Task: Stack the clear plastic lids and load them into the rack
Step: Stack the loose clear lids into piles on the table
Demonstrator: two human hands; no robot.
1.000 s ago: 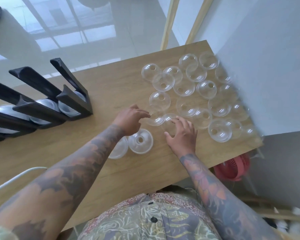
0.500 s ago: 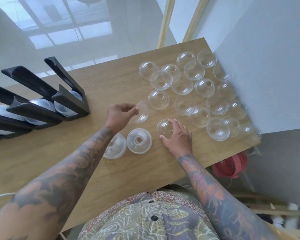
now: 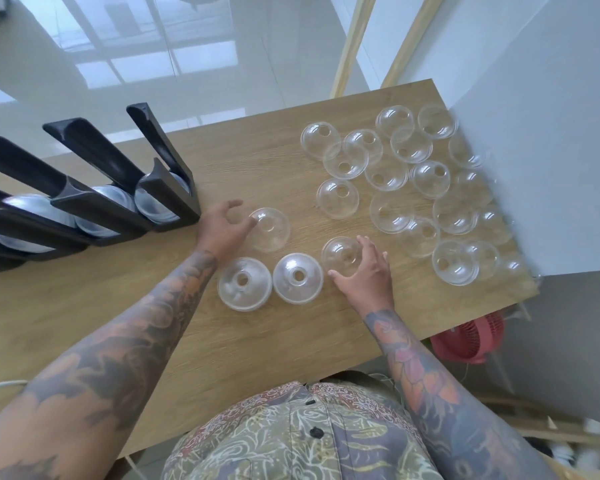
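Observation:
Several clear dome lids [image 3: 426,174] lie scattered over the right half of the wooden table [image 3: 84,306]. My left hand [image 3: 220,230] grips the left rim of one lid [image 3: 271,230], which lies near the table's middle. My right hand [image 3: 364,275] curls its fingers around another lid [image 3: 340,254] just to the right. Two more lids, one on the left [image 3: 245,289] and one on the right [image 3: 298,283], rest side by side, hole up, between my forearms. The black slotted rack [image 3: 167,199] stands at the left, with lids stacked in its channels.
The table's right edge meets a white wall [image 3: 551,168], with lids close to that edge. A red fan [image 3: 471,341] sits on the floor below the table's near right corner. A white cable [image 3: 0,386] curves at the far left.
My left hand carried a tilted lid left and lowered it flat to the table. My right hand pulled its lid slightly nearer. The camera view shifted a little.

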